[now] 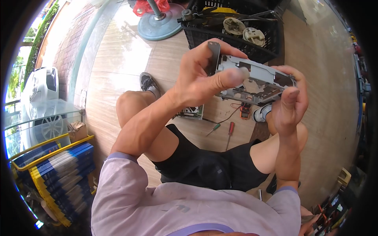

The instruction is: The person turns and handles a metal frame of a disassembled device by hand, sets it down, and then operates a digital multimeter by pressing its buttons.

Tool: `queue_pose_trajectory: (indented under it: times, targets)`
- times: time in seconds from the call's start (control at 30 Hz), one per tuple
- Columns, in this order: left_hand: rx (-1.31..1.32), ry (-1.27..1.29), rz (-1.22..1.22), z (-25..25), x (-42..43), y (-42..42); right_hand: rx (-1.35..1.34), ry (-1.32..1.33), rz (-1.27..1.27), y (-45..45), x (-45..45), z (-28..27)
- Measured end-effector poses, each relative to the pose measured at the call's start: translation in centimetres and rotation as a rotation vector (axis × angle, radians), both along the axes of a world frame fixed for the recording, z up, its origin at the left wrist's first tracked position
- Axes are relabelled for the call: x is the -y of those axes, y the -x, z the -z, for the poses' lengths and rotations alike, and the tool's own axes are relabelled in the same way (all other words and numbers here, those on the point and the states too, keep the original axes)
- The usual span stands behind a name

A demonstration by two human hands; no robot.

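A grey metal frame [258, 73] with cut-outs is held up in front of me between both hands. My left hand [201, 72] grips its left end, thumb across the front face and fingers behind. Around the right end my right hand [290, 100] is closed, its thumb on the near edge. On the floor below, partly hidden by my left arm, sits an opened device with a circuit board [191, 112]. Beside it are a green screwdriver [214, 129], a red-handled screwdriver [231, 129] and an orange multimeter [245, 111].
A black crate [271, 39] holding round parts stands ahead, next to a round stand base [159, 27]. Blue and yellow boxes [63, 173] fill a rack at left, near a glass table [39, 114] and a white appliance [45, 84]. Tools [334, 208] lie at lower right.
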State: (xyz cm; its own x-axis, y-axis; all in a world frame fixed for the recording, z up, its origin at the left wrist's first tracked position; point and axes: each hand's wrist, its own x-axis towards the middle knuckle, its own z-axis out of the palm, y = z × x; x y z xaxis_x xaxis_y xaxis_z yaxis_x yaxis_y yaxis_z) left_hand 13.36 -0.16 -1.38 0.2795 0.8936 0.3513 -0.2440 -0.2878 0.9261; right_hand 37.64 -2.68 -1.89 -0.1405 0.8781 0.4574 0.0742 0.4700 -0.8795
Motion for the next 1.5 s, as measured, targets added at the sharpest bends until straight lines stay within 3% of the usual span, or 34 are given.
queue_pose_trajectory:
  times: [0.03,0.2,0.4,0.47,0.57,0.6,0.67,0.7,0.73,0.8,0.93,1.03,1.13,1.3,1.47,1.5]
  targets:
    - [-0.064,0.035,0.017,-0.1,-0.1,0.3,0.001,-0.003,0.022,0.1,-0.3,0.1]
    - [0.094,0.181,0.100,0.2,-0.5,-0.3,-0.117,0.193,-0.063,0.1,-0.2,-1.0]
    - [0.254,0.196,0.065,0.9,-1.2,-0.4,-0.191,0.235,-0.069,0.3,-0.1,-1.4]
    - [0.433,0.289,0.072,0.7,-2.8,0.3,-0.005,0.247,-0.090,-0.7,-0.3,-1.6]
    - [0.829,0.473,0.417,1.5,-5.1,3.1,-0.036,0.231,-0.202,-1.4,-0.4,-1.1]
    - [0.626,0.499,0.105,0.8,-4.7,2.6,-0.032,0.204,-0.229,-1.3,-0.1,-1.0]
    - [0.697,0.571,0.190,1.2,-5.1,2.7,-0.022,0.152,-0.287,-0.8,0.3,-0.9]
    - [0.608,0.637,0.220,1.6,-5.3,2.6,0.001,0.115,-0.256,-0.5,0.4,-0.9]
    - [0.539,0.643,0.075,1.8,-5.2,1.9,0.129,0.088,-0.204,-0.6,0.4,-0.9]
    - [0.524,0.781,0.142,3.0,-5.4,1.8,0.390,0.036,-0.109,-1.2,0.1,-1.2]
    - [0.515,0.857,0.256,3.9,-5.7,1.6,0.404,-0.141,-0.154,-1.4,-0.2,-2.4]
    - [0.494,0.908,0.217,4.8,-5.9,1.4,0.727,-0.466,-0.110,-2.3,-1.1,-1.4]
    - [0.454,0.965,0.251,5.4,-5.9,1.2,0.797,-0.509,-0.045,-2.9,-0.8,-1.4]
    - [0.301,0.995,0.196,4.5,-5.1,-0.4,0.691,-0.663,0.054,-1.6,-1.2,-1.4]
    - [0.162,1.055,0.233,4.9,-4.8,-0.7,0.487,-0.581,-0.060,-1.3,-1.3,-1.0]
    - [0.046,0.965,0.185,4.5,-4.5,-0.7,0.450,-0.545,-0.070,-1.5,-1.4,-0.9]
